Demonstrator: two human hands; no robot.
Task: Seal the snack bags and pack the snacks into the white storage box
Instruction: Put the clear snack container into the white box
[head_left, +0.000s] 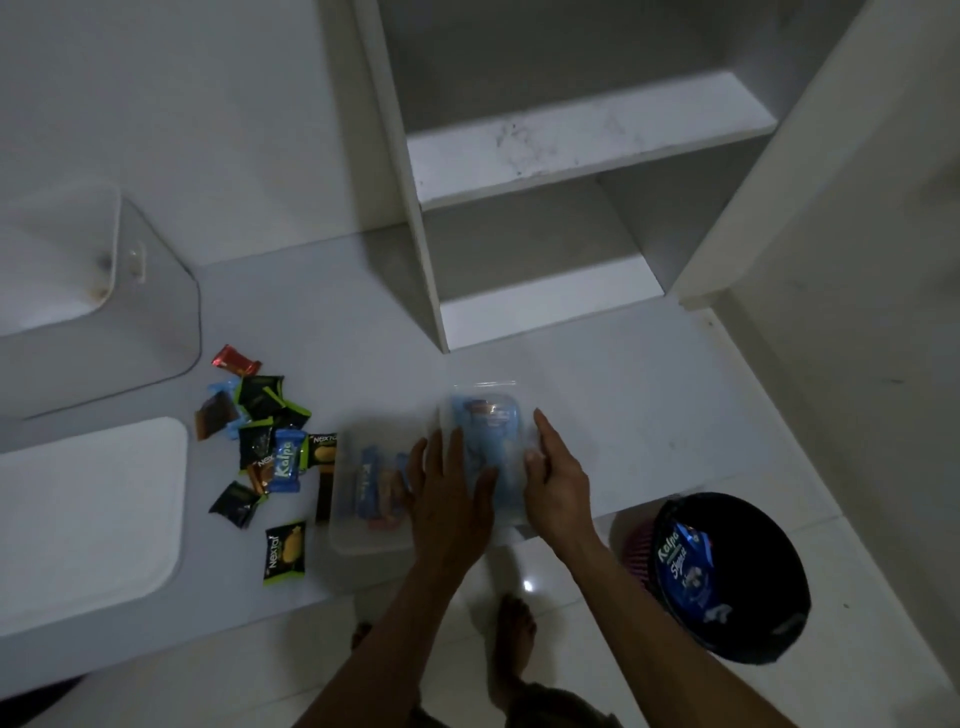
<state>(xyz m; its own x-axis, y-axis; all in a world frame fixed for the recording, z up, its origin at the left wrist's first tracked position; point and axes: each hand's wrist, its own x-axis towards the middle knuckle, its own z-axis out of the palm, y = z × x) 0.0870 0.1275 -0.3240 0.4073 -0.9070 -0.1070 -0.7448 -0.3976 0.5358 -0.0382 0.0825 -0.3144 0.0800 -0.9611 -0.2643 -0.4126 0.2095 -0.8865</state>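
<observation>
Clear plastic dominates the middle of the white counter (649, 415): a zip bag (485, 441) with blue-wrapped snacks inside lies flat, and both hands are on it. The left hand (449, 493) is spread open, palm down, pressing on the bag's left half; it grips nothing. The right hand (556, 478) rests on the bag's right edge with fingers extended and the thumb tucked against the plastic, more a press or light pinch than a closed grasp. The strip at the bag's far end looks like the zip, but whether it is closed cannot be told.

Just left of that bag lies a second bag (371, 493), also clear, holding a few blue and orange packets; whether it is sealed cannot be told either. Further left of the bag, a loose pile of snacks (262, 447) in black, green, blue and red wrappers sits unbagged on the counter.

The white box (98, 291) stands well to the left of the bag, at the counter's far corner, and looks empty from here. Its lid (88, 514) lies flat nearer the front edge, left of the pile.

By this layout the job seems early to midway: two bags filled, one being flattened or sealed, the pile not yet bagged, nothing packed in the box, lid still off.

A black bin (732, 577) on the floor, right of the bag, holds a blue wrapper.
</observation>
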